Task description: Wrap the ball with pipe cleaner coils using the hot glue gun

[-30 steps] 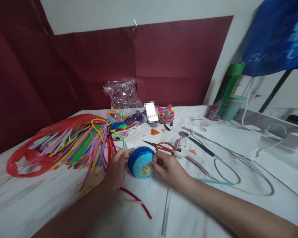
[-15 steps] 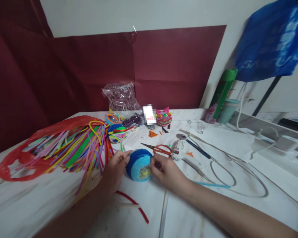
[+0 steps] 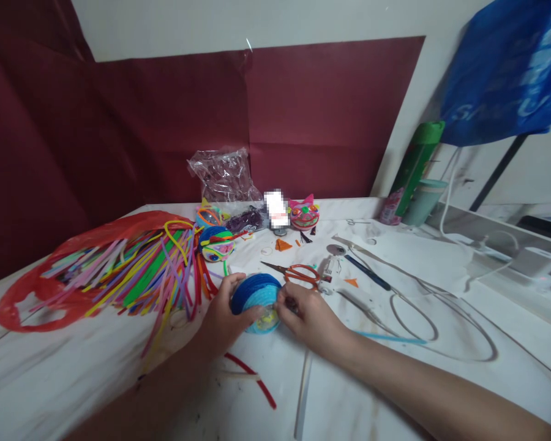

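A ball wrapped in blue and light-blue cord [image 3: 256,294] rests on the white table [image 3: 96,373] in front of me. My left hand [image 3: 224,315] wraps round its left and front side, thumb across the open end. My right hand [image 3: 305,315] presses pinched fingers against the ball's right side; what they pinch is too small to make out. A light-blue cord [image 3: 388,338] trails to the right from beside my right wrist. Red-handled scissors [image 3: 298,274] lie just behind the ball.
A red plastic bag with several coloured cords [image 3: 119,269] spreads at the left. Finished wrapped balls [image 3: 217,244], a pink cat-faced one [image 3: 305,215], a clear bag [image 3: 223,174], a glue gun [image 3: 330,269] with its cable, and a green bottle [image 3: 417,162] stand behind. A red cord [image 3: 252,376] lies near me.
My left hand has slid from the ball's left side round onto its front, covering part of the open end. The right hand has stayed against the right side.
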